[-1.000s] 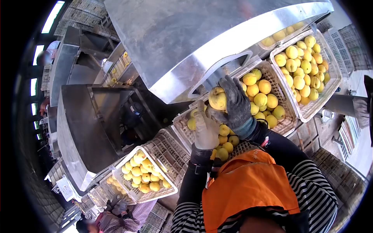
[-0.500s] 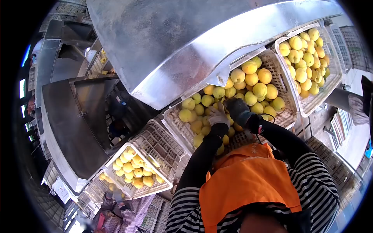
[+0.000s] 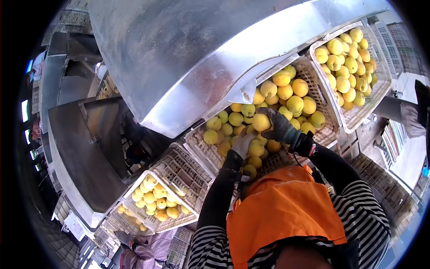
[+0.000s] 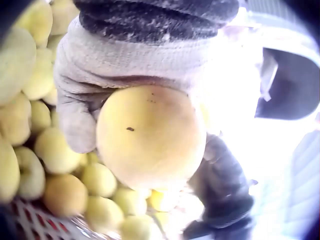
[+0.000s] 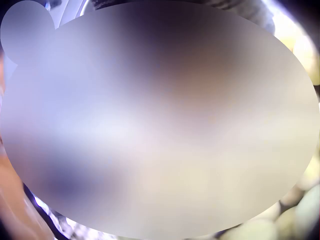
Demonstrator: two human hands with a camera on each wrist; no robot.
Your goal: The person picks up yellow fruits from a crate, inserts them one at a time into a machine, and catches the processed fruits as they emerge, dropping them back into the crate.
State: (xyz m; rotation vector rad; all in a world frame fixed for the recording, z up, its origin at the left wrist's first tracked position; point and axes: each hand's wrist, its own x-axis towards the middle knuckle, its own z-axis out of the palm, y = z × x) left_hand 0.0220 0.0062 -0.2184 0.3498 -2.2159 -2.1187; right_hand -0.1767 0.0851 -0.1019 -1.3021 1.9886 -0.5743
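A person in an orange apron (image 3: 282, 215) holds a yellow peach (image 3: 261, 122) above a fruit-filled plastic crate (image 3: 323, 101).
The dark-gloved right hand (image 3: 283, 129) has its fingers curled around the peach's side, while the pale-gloved left hand (image 3: 242, 144) is just beside it; in the left wrist view a peach sits against the left palm, thumb bent round it, though whether it is the same fruit cannot be told. A sheet-metal housing (image 3: 179, 58) slants over the crate's far edge; the right wrist view is mostly blurred out.
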